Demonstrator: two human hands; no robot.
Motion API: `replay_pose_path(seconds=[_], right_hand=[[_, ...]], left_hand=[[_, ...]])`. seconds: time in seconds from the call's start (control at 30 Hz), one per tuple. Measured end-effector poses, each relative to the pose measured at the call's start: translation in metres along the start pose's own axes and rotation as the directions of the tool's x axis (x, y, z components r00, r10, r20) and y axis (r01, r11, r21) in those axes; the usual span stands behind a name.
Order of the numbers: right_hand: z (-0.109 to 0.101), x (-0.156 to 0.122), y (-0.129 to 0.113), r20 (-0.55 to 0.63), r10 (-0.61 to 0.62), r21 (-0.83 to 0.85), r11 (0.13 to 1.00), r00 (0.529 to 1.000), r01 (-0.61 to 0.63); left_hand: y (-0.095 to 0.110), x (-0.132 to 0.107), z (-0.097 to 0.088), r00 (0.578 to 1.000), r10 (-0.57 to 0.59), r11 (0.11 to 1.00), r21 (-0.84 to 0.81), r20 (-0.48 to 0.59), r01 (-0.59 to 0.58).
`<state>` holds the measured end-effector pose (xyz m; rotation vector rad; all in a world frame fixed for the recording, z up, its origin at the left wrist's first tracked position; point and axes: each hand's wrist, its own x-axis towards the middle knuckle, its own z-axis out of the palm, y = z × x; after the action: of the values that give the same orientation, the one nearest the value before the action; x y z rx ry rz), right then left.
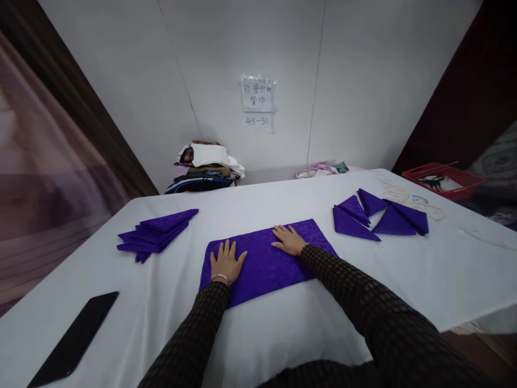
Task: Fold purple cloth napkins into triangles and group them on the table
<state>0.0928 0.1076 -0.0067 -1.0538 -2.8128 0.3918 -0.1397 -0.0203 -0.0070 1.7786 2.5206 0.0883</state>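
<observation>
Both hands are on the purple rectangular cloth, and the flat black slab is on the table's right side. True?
No: the head view shows the flat black slab on the left side of the white-covered table. The left hand and right hand are on the purple cloth.

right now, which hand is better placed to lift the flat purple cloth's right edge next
Probably the right hand: it lies on the flat purple cloth nearer that edge, while the left hand rests near the opposite edge.

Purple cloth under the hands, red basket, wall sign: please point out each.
Purple cloth (263,263), head view: middle of its top.
Red basket (464,192), head view: its outer wall.
Wall sign (258,96), head view: its upper sheet.
</observation>
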Motion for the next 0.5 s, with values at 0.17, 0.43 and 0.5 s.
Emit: replay_pose_path(seconds=[0.17, 0.43, 0.5], right_hand=[[-0.016, -0.013, 0.055, 0.015, 0.163, -0.060, 0.985, 0.986, -0.162], [-0.037, -0.033, 0.098, -0.042, 0.452, -0.079, 0.887, 0.891, -0.454], [-0.037, -0.035, 0.085, -0.058, 0.467, -0.082, 0.879, 0.882, -0.470]], left_hand=[[0.000, 0.000, -0.001, 1.000, 0.005, 1.000, -0.011, 0.001, -0.005], [0.000, -0.001, -0.002, 1.000, 0.004, 1.000, -0.016, -0.003, -0.004], [0.000, -0.001, -0.002, 1.000, 0.003, 1.000, -0.020, 0.002, -0.003]])
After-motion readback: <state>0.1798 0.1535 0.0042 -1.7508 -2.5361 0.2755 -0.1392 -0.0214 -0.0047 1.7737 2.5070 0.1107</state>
